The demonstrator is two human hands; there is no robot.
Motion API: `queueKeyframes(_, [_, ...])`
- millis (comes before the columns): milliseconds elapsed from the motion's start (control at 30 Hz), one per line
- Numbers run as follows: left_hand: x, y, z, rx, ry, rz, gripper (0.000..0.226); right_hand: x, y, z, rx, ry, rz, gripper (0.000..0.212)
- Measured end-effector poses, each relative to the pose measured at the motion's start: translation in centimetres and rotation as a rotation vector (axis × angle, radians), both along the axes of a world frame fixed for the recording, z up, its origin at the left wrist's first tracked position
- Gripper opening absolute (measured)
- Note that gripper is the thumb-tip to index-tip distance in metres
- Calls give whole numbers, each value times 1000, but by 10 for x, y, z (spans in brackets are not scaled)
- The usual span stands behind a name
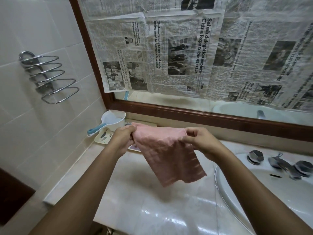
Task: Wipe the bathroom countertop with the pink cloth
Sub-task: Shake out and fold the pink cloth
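Fingers (130, 128) of the left hand (122, 138) were closed around the upper left corner of the pink cloth (166, 153), bunching the fabric in a firm grip. The right hand (199, 139) pinched the upper right corner between the thumb and the first fingers, so both hands gripped the same top edge. The cloth was stretched between them and held in the air above the counter (144, 192); its lower part hung down freely toward 5 o'clock and did not touch the glossy beige surface.

At 10 o'clock from the left hand, in the back corner of the counter, stood a white dipper (113, 120) with a blue handle, and just beside it lay a small patterned tray (103, 137), partly hidden by the left wrist. At 4 o'clock from the right hand was the white sink (254, 192), with a chrome faucet (281, 164) between two dark knobs on its rim. Behind the counter, at 12 o'clock, hung a mirror in a brown wooden frame (203, 114), mostly covered with sheets of newspaper (186, 48). On the tiled wall at 9 o'clock was fixed a chrome wire rack (49, 77).
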State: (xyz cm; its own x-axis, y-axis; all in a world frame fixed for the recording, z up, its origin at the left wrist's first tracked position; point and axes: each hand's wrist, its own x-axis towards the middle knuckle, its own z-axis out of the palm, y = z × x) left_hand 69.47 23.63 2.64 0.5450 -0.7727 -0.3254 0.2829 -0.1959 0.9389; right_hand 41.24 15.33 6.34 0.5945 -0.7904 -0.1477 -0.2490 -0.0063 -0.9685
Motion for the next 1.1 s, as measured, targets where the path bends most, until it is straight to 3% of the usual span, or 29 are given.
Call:
queueKeyframes(100, [-20,4,-18,21,121,-78,35,5,-3,22,-171,46,24,20])
queueKeyframes(233, [-48,8,-43,89,219,-166,36,8,-12,37,-478,311,66,23])
queueKeyframes(333, [-69,12,-53,130,253,-207,32,7,-12,45,-536,376,48,28])
queueKeyframes(433, [-90,14,-57,136,345,-183,41,6,-13,47,-491,312,10,24])
queueKeyframes(600, [-104,13,-63,36,541,-96,86,8,-20,40,-272,53,-109,26])
queueKeyframes(700, [-111,13,-59,-44,592,-213,85,9,-20,37,-105,-86,-184,24])
queueKeyframes(767, [-112,12,-51,-65,516,-228,64,5,-23,29,-87,-70,-225,23])
queueKeyframes(867, [-98,14,-41,-50,239,-172,31,-9,-29,11,-151,65,-272,24])
queueKeyframes(1000, [-66,24,-28,-28,21,-105,7,-23,-26,-4,-267,314,-273,32])
queueKeyframes(1100, [-50,29,-21,-22,-116,-89,8,-22,-20,-12,-253,324,-274,44])
